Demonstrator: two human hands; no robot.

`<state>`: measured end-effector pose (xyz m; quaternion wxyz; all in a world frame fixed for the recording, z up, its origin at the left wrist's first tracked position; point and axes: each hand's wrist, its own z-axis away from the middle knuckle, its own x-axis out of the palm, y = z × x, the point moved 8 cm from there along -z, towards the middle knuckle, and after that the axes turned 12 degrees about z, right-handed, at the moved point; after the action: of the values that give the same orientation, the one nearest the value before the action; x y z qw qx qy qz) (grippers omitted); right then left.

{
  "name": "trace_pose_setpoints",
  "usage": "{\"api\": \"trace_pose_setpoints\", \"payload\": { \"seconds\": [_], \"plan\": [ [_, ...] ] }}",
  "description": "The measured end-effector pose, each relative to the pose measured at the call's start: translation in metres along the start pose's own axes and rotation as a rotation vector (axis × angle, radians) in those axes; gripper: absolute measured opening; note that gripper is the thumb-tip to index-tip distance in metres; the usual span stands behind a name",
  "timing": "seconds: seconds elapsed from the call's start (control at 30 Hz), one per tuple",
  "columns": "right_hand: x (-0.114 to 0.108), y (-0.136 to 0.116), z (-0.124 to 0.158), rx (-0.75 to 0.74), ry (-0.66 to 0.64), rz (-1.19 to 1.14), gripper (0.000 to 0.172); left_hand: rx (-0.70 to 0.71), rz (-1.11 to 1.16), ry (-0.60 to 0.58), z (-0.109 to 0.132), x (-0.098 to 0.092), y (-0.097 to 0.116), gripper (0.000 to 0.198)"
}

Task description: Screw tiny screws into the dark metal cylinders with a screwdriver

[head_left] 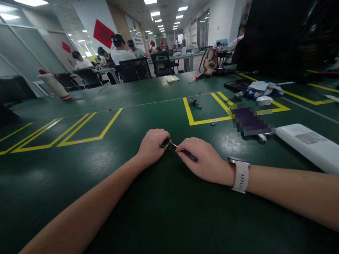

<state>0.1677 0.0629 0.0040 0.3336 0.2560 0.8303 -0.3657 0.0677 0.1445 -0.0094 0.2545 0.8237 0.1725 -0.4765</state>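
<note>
The left hand (154, 146) grips a dark ring-ended part (165, 143), and the right hand (204, 159) pinches a slim, dark-handled tool (190, 155), its shaft pointing at that end; whether the tip touches, I cannot tell. Both things are nearer the wearer than the yellow taped rectangle (201, 122), off its left corner; a metal piece (195, 102) lies inside it. Good work here probably calls for a braced part, an aligned shaft and light pressure, lest the tip slip toward the left fingers.
</note>
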Motion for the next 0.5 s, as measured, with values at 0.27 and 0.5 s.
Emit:
{"api": "trace_pose_setpoints", "payload": {
  "seconds": [0.27, 0.5],
  "plan": [
    [0.016, 0.041, -0.005, 0.354, -0.127, -0.674, 0.010, -0.003, 0.086, 0.042, 0.001, -0.002, -0.004, 0.014],
    [0.025, 0.051, -0.004, 0.449, -0.136, -0.951, 0.009, -0.071, 0.350, 0.148, 0.003, -0.010, -0.010, 0.021]
  ]
}}
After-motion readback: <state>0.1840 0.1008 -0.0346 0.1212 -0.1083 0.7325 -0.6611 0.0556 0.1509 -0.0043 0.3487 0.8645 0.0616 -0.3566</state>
